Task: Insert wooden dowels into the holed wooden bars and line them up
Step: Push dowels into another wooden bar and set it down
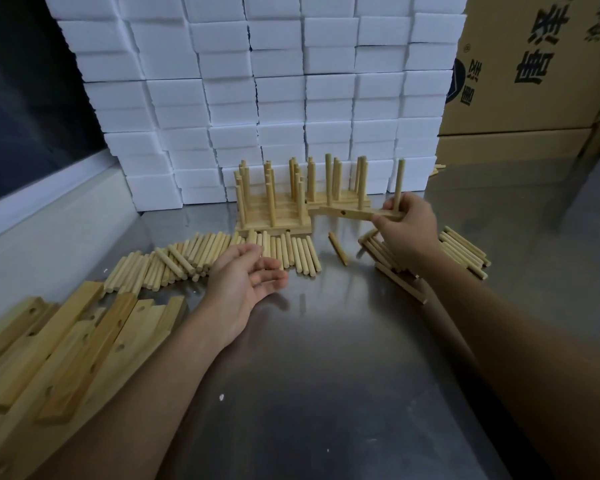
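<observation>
My right hand (407,227) grips a holed wooden bar (350,213) by its right end and holds it above the table; one dowel (399,183) stands upright in that end. Just behind and left of it, finished bars (274,220) with upright dowels stand side by side in rows. My left hand (248,275) hovers palm up, fingers relaxed, holding nothing, in front of a long row of loose dowels (194,258). A single dowel (338,248) lies alone between my hands. More dowels (463,252) lie to the right, partly hidden by my right hand.
A pile of empty holed bars (66,344) lies at the lower left on the steel table (326,375). Stacked white foam blocks (257,98) form a wall behind the work. Cardboard boxes (534,81) stand at the back right.
</observation>
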